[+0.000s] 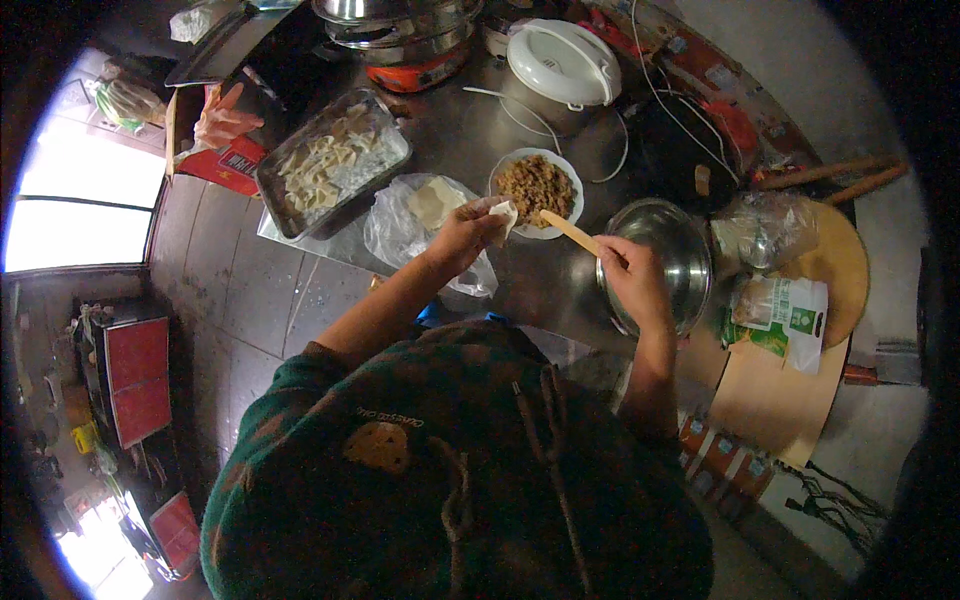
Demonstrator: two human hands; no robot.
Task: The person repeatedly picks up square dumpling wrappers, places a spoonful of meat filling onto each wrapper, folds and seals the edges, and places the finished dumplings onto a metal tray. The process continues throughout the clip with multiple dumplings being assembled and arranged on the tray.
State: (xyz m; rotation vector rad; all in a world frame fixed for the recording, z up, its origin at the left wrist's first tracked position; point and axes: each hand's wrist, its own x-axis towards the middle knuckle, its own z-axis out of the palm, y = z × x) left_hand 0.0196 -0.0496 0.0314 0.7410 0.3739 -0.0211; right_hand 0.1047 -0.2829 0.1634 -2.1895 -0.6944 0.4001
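My left hand [472, 234] holds a pale wonton wrapper [504, 220] just left of a white bowl [574, 174] of minced filling [534, 187]. In my right hand [634, 279] is a flat wooden stick [571, 231], its far tip at the bowl's near edge beside the filling. Whether the tip touches the filling I cannot tell. A stack of square wrappers [435, 202] lies on a clear plastic bag [390, 225], partly behind my left hand. Farther left, a metal tray [289, 217] holds many folded wontons [330, 169] on a floured bottom.
A steel basin [686, 262] sits under my right hand. Behind the bowl stands a white-lidded pot [559, 64] with a looping white cord [626, 142]. A steel steamer [405, 34] stands at the back. At right are a round wooden board [844, 262] and a green-white packet [780, 319].
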